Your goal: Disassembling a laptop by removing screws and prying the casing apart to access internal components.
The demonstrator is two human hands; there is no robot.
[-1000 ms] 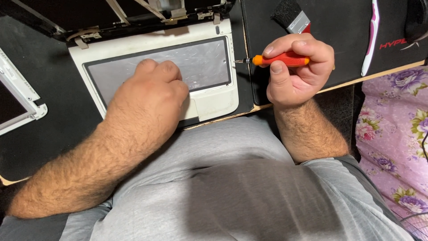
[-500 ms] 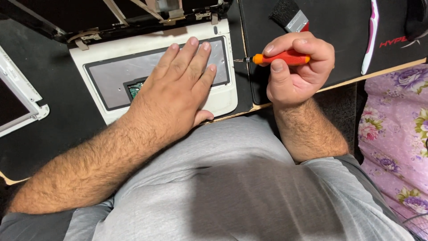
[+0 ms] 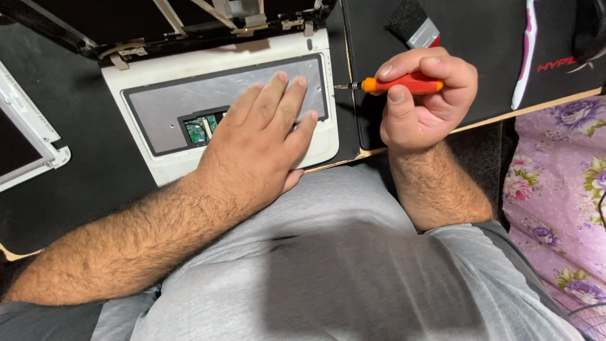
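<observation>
Left hand (image 3: 262, 142): fingers together, flat on laptop base (image 3: 158, 104).
Right hand (image 3: 423, 95): fist pinching orange screwdriver (image 3: 398, 83), tip pointing left.

One head-worn view looks steeply down, close over the desk (image 3: 76, 189).

The white laptop base (image 3: 189, 69) lies flat on the dark surface (image 3: 76, 189), its keyboard removed so a grey metal tray shows inside the white frame. A small cut-out in the tray exposes a green circuit board (image 3: 201, 128). The left hand (image 3: 259, 145) rests palm-down on the right part of the tray, fingers spread. The screwdriver (image 3: 398, 83), with an orange-and-red handle and a thin metal tip, lies level in the right hand (image 3: 420, 101), its tip pointing toward the base's right edge.
</observation>
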